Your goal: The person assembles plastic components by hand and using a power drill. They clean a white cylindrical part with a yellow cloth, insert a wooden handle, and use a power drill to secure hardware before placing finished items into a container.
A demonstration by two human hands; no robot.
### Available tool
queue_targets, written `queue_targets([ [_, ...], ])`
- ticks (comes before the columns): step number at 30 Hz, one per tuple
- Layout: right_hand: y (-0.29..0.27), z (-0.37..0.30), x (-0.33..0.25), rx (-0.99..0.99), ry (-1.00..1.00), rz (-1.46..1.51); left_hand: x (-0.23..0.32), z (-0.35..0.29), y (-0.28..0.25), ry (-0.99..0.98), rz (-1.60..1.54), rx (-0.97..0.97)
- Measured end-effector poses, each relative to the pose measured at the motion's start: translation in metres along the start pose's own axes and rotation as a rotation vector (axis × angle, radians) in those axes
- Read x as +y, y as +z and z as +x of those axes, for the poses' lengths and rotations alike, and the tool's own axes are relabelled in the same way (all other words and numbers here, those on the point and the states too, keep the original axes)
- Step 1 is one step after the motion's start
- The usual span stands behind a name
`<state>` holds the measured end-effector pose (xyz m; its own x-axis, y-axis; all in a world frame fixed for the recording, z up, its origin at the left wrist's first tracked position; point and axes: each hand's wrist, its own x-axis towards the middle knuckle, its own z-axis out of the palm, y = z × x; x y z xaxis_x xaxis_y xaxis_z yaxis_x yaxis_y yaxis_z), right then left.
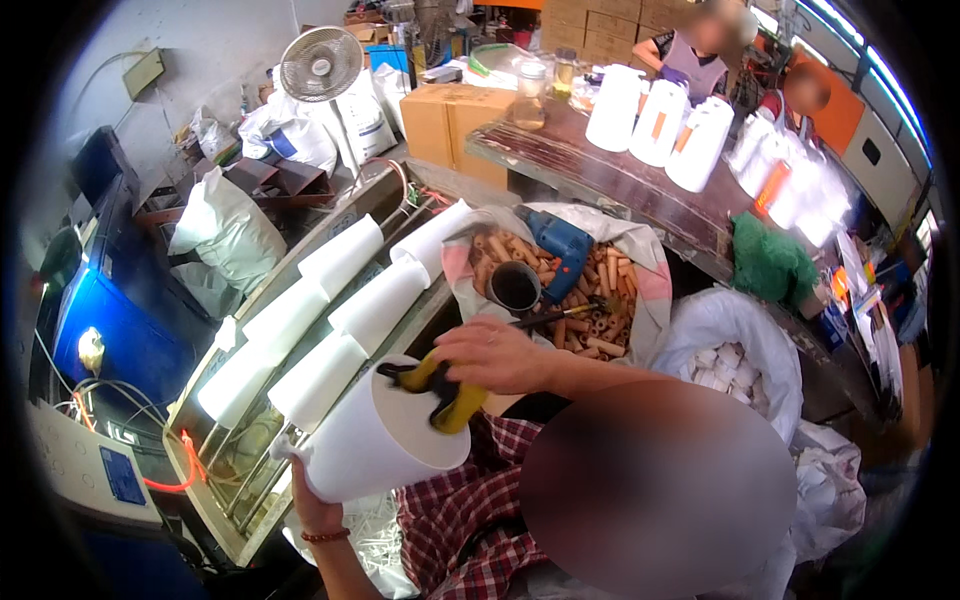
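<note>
At the far left, a standing fan [321, 65] is set among white sacks [290, 135]. A cardboard box [460, 120] is placed left of a brown table [620, 185], on which a clear jar [530, 95] is stood; green netting [770, 256] is seen toward the right.

Strip lights [900, 98] blaze at the upper right, and the white jugs [655, 120] on the counter [560, 148] wash out in glare. The lower left sinks into shadow. Fisheye distortion bows straight edges toward a black rim. Heavy blur covers a large oval at lower right and patches at upper right.
</note>
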<state>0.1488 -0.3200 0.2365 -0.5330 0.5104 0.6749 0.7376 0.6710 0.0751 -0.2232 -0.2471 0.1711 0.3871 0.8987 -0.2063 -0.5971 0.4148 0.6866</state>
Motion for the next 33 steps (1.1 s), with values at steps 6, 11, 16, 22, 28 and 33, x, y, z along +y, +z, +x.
queue_targets([
  [6, -0.080, -0.123, -0.016, -0.029, 0.707, -0.162, -0.017, -0.050, -0.001, -0.090, -0.024, 0.125],
  [11, -0.095, -0.216, -0.029, -0.616, 1.019, -0.117, -0.048, -0.051, -0.012, -0.104, 0.381, 0.252],
  [16, -0.116, -0.174, 0.024, -0.532, 1.427, 0.247, -0.043, -0.053, 0.028, -0.086, 0.721, 0.318],
  [22, -0.104, -0.269, 0.115, -0.760, 1.039, -0.529, -0.045, -0.042, 0.027, 0.220, 1.227, 0.194],
  [28, -0.076, -0.285, 0.138, -1.194, 0.787, -0.709, -0.047, -0.037, 0.021, 0.323, 1.137, 0.132],
  [33, -0.099, -0.285, 0.136, -0.734, 1.065, -0.448, -0.049, -0.029, 0.018, 0.300, 1.042, 0.115],
])
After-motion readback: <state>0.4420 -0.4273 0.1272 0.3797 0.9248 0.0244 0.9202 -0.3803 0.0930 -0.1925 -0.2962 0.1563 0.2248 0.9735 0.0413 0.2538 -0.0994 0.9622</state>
